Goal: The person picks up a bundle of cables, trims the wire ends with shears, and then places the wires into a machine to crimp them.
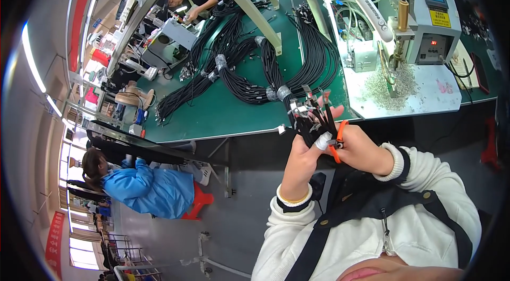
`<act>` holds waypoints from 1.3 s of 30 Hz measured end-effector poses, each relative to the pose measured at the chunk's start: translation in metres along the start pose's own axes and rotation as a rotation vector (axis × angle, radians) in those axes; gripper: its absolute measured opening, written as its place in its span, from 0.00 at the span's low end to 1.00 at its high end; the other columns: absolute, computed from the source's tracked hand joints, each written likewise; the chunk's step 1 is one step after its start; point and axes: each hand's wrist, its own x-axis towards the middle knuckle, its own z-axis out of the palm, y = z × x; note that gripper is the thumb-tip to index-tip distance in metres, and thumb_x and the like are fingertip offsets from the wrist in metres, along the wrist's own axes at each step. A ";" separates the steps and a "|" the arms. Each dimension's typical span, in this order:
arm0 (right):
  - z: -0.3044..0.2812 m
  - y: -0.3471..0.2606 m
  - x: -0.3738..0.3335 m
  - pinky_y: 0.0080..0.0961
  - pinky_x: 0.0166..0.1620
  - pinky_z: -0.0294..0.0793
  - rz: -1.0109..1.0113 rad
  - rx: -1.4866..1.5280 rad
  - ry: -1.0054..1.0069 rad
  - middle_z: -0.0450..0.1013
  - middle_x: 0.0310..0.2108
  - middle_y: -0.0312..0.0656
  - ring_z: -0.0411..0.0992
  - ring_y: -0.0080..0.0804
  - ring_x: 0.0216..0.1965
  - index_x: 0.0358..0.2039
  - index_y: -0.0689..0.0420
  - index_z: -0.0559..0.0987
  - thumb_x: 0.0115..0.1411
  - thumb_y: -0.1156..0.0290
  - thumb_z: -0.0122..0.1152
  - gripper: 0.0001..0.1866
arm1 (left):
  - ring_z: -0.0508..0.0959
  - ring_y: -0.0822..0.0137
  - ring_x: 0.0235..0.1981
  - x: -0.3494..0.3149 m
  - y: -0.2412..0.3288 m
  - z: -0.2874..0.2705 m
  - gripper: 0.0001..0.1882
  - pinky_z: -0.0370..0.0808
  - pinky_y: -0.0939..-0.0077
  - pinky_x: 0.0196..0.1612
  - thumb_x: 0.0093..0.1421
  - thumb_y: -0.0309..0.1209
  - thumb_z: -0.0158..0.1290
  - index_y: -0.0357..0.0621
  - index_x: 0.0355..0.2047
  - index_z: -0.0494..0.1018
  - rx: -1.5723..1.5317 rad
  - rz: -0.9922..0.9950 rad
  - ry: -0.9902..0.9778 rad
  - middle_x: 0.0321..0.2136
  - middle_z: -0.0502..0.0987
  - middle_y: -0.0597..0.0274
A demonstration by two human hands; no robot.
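In front of my chest, both hands are at the end of a bundle of black cables [304, 131] with silvery metal connectors at its tips. My left hand [302, 163] is closed round the bundle from below, and a white wrap [322, 141] shows at its thumb. My right hand [362, 148] is closed at the right side of the same cables, some fingertips showing behind them. Against its palm sits a bright orange, bent piece [342, 131] whose kind I cannot make out. The bundle runs back onto the green table [212, 121].
More tied black cable bundles [234, 82] cover the table beyond. A machine [425, 31] with a screen stands at right, metal scraps [393, 84] strewn on its white base. A person in blue [151, 185] sits at left; another person [196, 2] works across the table. A metal post [265, 31] rises mid-table.
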 end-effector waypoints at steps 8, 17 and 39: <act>-0.002 -0.007 0.008 0.24 0.30 0.67 -0.165 0.225 0.129 0.72 0.25 0.45 0.70 0.30 0.25 0.34 0.64 0.72 0.51 0.78 0.57 0.09 | 0.67 0.68 0.48 -0.018 0.017 -0.032 0.24 0.57 0.73 0.54 0.59 0.24 0.42 0.34 0.56 0.54 0.362 0.007 -0.086 0.50 0.66 0.51; 0.010 -0.016 0.008 0.22 0.40 0.68 -0.044 0.134 -0.052 0.73 0.31 0.42 0.72 0.28 0.33 0.39 0.62 0.73 0.51 0.82 0.54 0.13 | 0.66 0.66 0.48 -0.047 0.007 -0.047 0.19 0.55 0.73 0.55 0.61 0.28 0.40 0.32 0.51 0.60 0.403 0.169 0.184 0.50 0.65 0.51; 0.035 -0.020 0.020 0.22 0.26 0.69 0.098 0.250 -0.142 0.72 0.21 0.43 0.72 0.29 0.21 0.31 0.66 0.73 0.51 0.79 0.57 0.07 | 0.71 0.64 0.44 -0.055 -0.003 -0.062 0.18 0.66 0.73 0.48 0.61 0.32 0.40 0.32 0.48 0.64 0.161 0.162 0.029 0.47 0.69 0.51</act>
